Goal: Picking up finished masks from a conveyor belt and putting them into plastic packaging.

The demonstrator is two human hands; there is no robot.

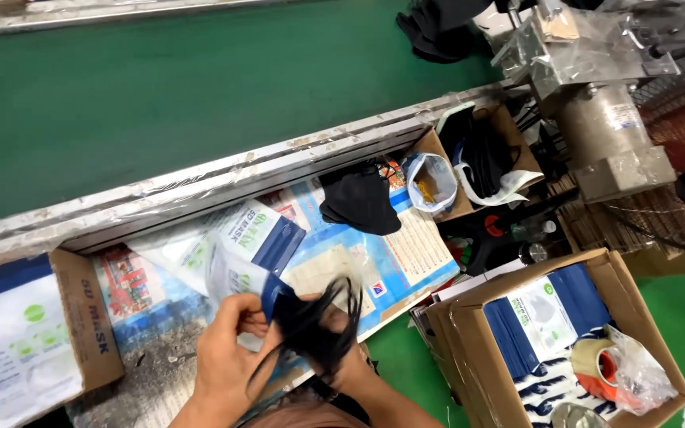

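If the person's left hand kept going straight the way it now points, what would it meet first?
Probably the blue-and-white pouch that the left hand already pinches; beyond it lies the conveyor's metal rail, though depth is hard to judge.

Left hand (227, 349): gripped a blue-and-white pouch (239, 273).
Right hand (342, 361): held black masks (311, 321) (straps dangling).
Nearby: cardboard box (620, 285), green conveyor belt (160, 87).

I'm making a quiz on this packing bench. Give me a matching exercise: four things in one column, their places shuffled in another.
Things:
1. black masks
2. tape roll
3. conveyor belt
4. black mask pile

Places:
A. along the top of the view
B. in the open box at lower right
C. on the bench near the belt's rail
D. in the person's hands

Pairs: 1-D, 2-B, 3-A, 4-C
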